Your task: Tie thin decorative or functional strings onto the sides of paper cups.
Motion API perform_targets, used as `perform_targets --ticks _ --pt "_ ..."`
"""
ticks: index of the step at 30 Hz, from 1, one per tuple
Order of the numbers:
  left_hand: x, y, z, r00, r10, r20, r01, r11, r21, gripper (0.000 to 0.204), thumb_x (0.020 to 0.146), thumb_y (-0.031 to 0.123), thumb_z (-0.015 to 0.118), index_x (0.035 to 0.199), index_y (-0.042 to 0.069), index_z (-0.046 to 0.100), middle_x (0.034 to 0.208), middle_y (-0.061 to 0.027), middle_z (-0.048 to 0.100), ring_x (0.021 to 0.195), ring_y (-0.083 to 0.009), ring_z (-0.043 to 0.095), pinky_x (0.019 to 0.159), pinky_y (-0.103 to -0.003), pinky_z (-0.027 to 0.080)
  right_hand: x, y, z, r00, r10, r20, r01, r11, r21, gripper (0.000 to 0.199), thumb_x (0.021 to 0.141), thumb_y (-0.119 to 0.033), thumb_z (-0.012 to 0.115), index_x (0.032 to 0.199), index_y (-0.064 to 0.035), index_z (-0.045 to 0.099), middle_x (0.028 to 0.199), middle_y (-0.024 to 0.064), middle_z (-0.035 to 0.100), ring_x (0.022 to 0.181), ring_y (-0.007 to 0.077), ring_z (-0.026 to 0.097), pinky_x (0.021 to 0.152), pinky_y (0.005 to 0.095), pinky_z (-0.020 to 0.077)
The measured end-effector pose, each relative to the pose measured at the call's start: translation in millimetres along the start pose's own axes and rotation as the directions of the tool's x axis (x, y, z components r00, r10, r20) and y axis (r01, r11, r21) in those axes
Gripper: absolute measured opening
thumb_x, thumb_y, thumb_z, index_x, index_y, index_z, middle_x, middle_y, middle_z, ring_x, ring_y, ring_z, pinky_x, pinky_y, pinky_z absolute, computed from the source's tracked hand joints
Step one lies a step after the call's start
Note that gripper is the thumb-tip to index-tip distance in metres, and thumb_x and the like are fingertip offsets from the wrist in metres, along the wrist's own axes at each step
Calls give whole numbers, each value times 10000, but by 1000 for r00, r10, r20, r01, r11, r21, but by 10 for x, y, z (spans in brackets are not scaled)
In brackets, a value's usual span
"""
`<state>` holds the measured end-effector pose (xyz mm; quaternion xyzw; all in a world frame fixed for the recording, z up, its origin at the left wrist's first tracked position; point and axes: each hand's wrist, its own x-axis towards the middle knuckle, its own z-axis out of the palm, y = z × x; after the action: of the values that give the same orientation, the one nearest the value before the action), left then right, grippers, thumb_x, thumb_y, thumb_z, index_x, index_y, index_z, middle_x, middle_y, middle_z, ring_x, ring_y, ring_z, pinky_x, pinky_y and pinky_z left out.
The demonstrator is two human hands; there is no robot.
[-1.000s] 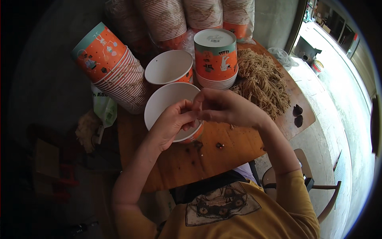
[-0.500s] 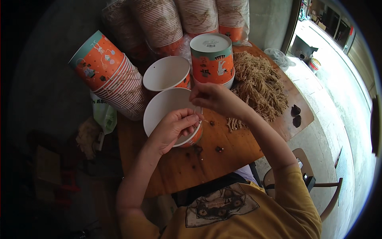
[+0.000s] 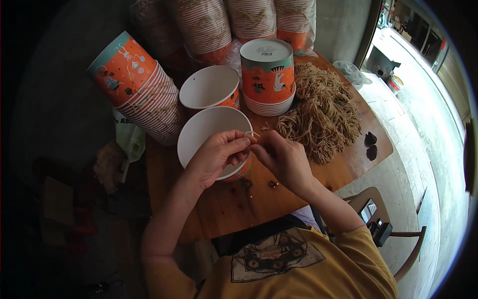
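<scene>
1. Seen from above: a round wooden table [image 3: 348,164] crowded with paper buckets, two bare hands meeting over the nearest one.
2. Nearest: a wide paper bucket, white inside and orange outside [image 3: 206,132], standing upright near the table's front edge, mouth open toward the camera.
3. Left hand [image 3: 219,154] laid over the bucket's right rim, fingers curled in, thumb and forefinger pinched shut on a thin tan string loop [image 3: 249,134].
4. Right hand [image 3: 281,157] just beside the left, fingertips touching it at the string, fingers bent close together; whether pinching the string too, cannot tell.
5. String loop poking up between the two hands, right at the bucket's rim.
6. Just behind: a second open bucket of the same kind [image 3: 209,87], touching the first.
7. To the right of that: an upside-down stack of orange-and-teal printed buckets [image 3: 268,74], white base facing up.
8. To the left: a tilted nested stack of orange printed buckets [image 3: 137,87], leaning out over the table's left edge.
9. Along the back: rows of more stacked buckets wrapped in clear plastic [image 3: 224,20].
10. On the right half of the table: a loose heap of tan string pieces [image 3: 321,112], near the right hand.
11. Past the heap, near the right edge: two small dark lumps [image 3: 371,144].
12. Below the hands: small dark specks [image 3: 271,184] on the wood.
13. At the bottom: a yellow printed shirt [image 3: 279,259].
</scene>
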<state>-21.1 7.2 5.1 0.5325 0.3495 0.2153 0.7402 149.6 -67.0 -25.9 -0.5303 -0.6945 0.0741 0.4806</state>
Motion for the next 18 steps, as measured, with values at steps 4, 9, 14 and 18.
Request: perform_targets --ticks 4,9,14,18 --pt "-3 -19 -25 1000 -4 28 5 999 -32 177 941 139 540 1051 13 598 869 -7 604 697 -48 514 631 -180 421 -29 -11 34 874 395 284 -487 726 486 185 899 -200 638 879 -23 588 677 28 600 587 68 549 527 239 442" --pt "-8 -4 -16 998 -58 33 62 991 -116 189 923 110 543 1077 8 583 960 -32 621 761 -74 556 735 -218 475 -118 -94 148 888 385 251 -453 640 621 168 899 -173 634 889 -9 596 687 30 609 609 45 537 564 231 454" --pt "-33 27 -7 997 -61 37 65 993 -100 173 894 59 546 1057 14 583 950 -31 601 805 -80 553 754 -227 471 -104 -48 63 953 219 209 -292 842 453 120 860 -123 657 893 -19 606 721 73 607 623 125 569 607 254 472" --pt "-21 38 -3 999 -23 40 25 999 -35 205 837 0 559 1041 4 549 933 -34 569 806 -84 539 735 -225 455 99 62 -45 998 -52 -32 57 978 202 134 818 -91 653 940 -53 612 917 84 573 873 273 574 756 350 490"
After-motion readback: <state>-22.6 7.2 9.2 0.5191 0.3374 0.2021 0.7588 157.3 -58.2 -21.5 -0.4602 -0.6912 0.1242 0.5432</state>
